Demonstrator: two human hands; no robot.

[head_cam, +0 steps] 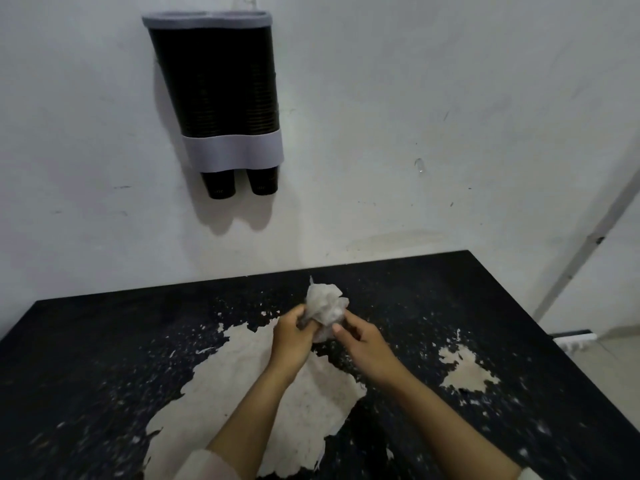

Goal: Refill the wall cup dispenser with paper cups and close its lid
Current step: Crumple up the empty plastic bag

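Observation:
A cup dispenser (214, 81) hangs on the white wall at upper left. Its clear body is packed with two stacks of black paper cups, and two cup bottoms (239, 183) stick out under its grey lower band. The grey lid (206, 19) lies flat across the top. Over the middle of the black table, my left hand (292, 336) and my right hand (360, 336) both grip a crumpled clear plastic wrapper (325, 306), bunched up between the fingers.
The black table (86, 358) has large worn patches where its coating has peeled to beige. Its back edge meets the wall below the dispenser. A white door frame (588, 237) and a floor strip stand to the right.

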